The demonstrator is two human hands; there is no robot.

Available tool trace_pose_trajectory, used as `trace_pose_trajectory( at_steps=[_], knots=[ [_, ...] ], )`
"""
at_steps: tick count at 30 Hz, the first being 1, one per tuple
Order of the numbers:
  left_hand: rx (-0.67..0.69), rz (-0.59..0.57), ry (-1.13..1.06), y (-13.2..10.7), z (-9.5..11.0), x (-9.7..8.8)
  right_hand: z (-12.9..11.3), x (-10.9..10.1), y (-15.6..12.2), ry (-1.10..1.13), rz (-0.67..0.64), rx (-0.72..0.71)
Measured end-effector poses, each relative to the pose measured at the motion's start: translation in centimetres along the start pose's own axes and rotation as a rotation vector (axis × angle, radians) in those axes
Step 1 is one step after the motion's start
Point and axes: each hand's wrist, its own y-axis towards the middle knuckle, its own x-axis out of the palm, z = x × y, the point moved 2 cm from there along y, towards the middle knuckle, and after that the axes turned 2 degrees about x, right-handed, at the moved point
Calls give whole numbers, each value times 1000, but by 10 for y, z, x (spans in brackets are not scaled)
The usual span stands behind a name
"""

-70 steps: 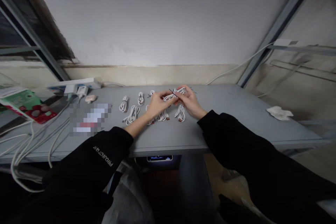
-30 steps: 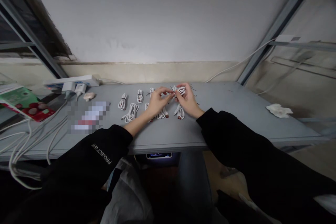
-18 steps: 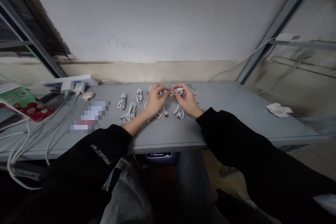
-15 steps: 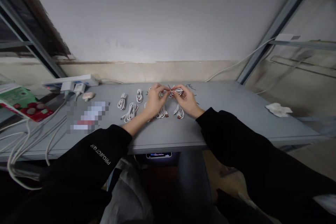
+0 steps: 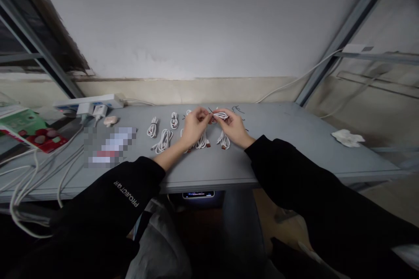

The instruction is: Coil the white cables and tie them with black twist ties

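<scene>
Sleeves of black cloth (image 5: 288, 170), two, led to two bare hands. Three white coils (image 5: 164, 141) lay fully visible on the smooth grey desk (image 5: 278, 148); more, partly covered by the hands, were hard to count. Above the desk, the left hand's (image 5: 194, 127) fingertips pinched one thin black tie (image 5: 211, 110) beside a looped white cable (image 5: 220, 115), held between the right hand's (image 5: 234, 127) closed thumb and fingers. Beyond stood a matte wall (image 5: 209, 22).

On the desk (image 5: 278, 139), cable bundles (image 5: 164, 141) lie between power strip (image 5: 114, 100) and tissue (image 5: 347, 138).
</scene>
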Motion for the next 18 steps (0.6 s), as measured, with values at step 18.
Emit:
trace_pose_trajectory(
  at_steps=[18],
  knots=[
    [-294, -147, -248, 12, -13, -1, -10, -6, 1, -264, 23, -263]
  ],
)
